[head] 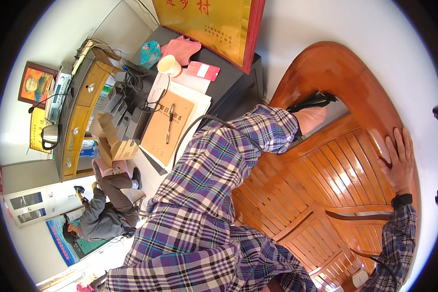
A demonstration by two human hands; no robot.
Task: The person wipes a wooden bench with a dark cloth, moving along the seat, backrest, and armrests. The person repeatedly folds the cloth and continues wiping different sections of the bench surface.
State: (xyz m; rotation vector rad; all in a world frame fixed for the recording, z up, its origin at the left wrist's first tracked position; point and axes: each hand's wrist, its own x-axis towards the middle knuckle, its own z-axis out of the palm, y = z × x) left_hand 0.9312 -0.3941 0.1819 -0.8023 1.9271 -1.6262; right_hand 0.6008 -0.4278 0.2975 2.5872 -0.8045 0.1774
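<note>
My left hand (313,117) is at the opening under the curved armrest (365,85) of a varnished wooden bench, its fingers partly hidden by a crumpled dark rag-like thing (312,101) that it holds against the wood. Farther right, my right hand (399,162) lies flat with fingers spread on the bench's top rail, holding nothing. Between the two hands spreads the slatted backrest (335,160). Plaid sleeves cover both arms, and a black cable crosses the left one.
Beside the bench, a dark cabinet (233,87) bears an orange notebook (168,127), a pen (171,122), a paper cup (169,66), a pink cloth (182,49) and a gold plaque (211,25). Black cables, a cardboard box (120,146) and a seated person (106,219) are farther left.
</note>
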